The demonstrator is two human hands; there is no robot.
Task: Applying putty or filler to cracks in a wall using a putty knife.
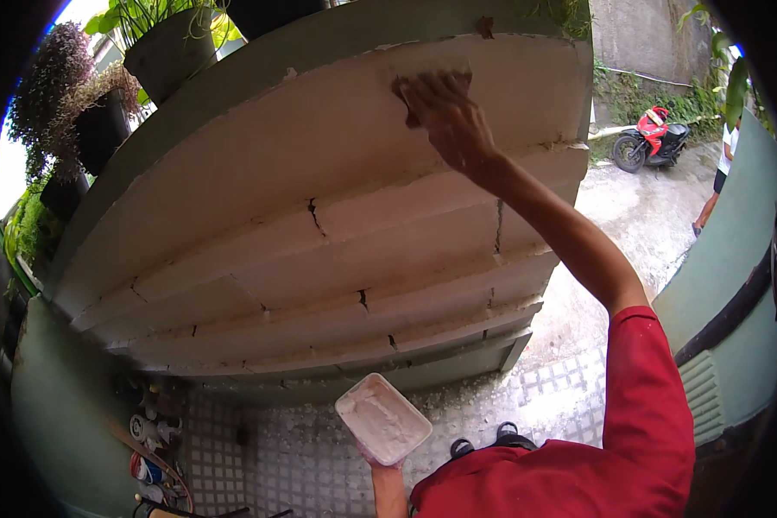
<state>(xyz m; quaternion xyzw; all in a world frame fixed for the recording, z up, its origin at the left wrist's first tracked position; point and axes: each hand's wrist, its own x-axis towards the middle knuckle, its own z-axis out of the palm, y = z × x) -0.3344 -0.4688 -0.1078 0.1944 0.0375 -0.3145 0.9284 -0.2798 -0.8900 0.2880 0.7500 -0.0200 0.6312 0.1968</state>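
My right hand (459, 128) is stretched up to the top of the pale pinkish wall (233, 164). Its fingers are closed on a wide scraper (403, 88), which looks pressed flat to the wall just under the dark green ledge. The scraper is blurred and partly covered by my fingers. Low in front of me, my left hand (378, 457) supports a rectangular plastic tub (344, 404) from beneath. Pinkish-white filler paste (388, 423) lies inside it, with an uneven surface. Most of the left hand's fingers are hidden under the tub.
Cracks (317, 217) run through the wall between its horizontal ridges. Potted plants (171, 53) line the ledge. Cans and containers (147, 449) stand at the lower left on the tiled floor (293, 449). A red motorbike (656, 136) and a person (723, 177) are at the far right.
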